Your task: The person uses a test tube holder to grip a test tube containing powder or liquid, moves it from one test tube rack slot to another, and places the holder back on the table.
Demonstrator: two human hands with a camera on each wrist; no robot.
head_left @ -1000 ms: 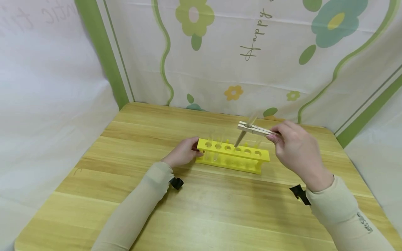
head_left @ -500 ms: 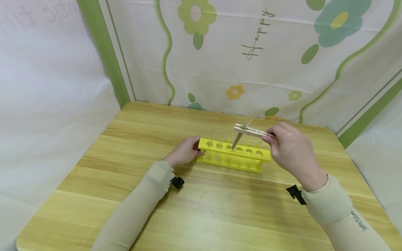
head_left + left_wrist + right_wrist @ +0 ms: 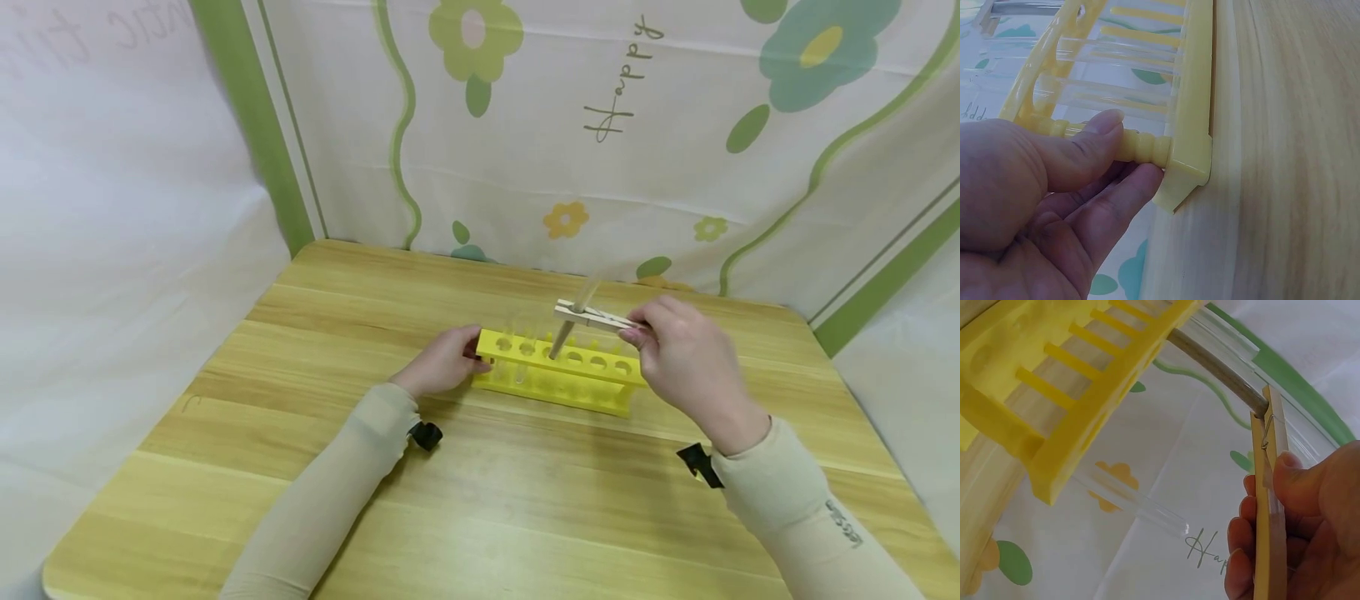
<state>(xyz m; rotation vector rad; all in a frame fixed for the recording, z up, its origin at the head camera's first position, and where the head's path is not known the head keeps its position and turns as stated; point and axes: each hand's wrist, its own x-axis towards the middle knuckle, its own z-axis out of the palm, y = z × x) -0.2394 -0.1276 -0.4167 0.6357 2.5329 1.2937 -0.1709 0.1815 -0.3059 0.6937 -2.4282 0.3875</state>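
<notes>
My left hand (image 3: 442, 362) grips the left end post of a yellow test tube rack (image 3: 600, 392); in the left wrist view the thumb and fingers (image 3: 1107, 122) close round that post. My right hand (image 3: 690, 362) pinches a wooden test tube clamp (image 3: 600, 318), pressed between thumb and curled fingers in the right wrist view. The clamp's end holds a tilted test tube (image 3: 564, 335) with grey-brown contents (image 3: 1216, 372) in its lower part. Its bottom is at the rack's third hole from the left; whether it is inside the hole I cannot tell.
Two clear test tubes (image 3: 522, 358) stand in the rack's left holes. Another clear tube (image 3: 1147, 506) shows at the rack's other end in the right wrist view. Pegs (image 3: 1047, 387) line the rack. A wooden table (image 3: 480, 508) lies beneath, with a flowered curtain (image 3: 525, 167) behind.
My right hand has moved left and slightly down with the clamp and tube, bringing the tube's bottom from near the fourth hole to the third. The left hand keeps its grip on the rack.
</notes>
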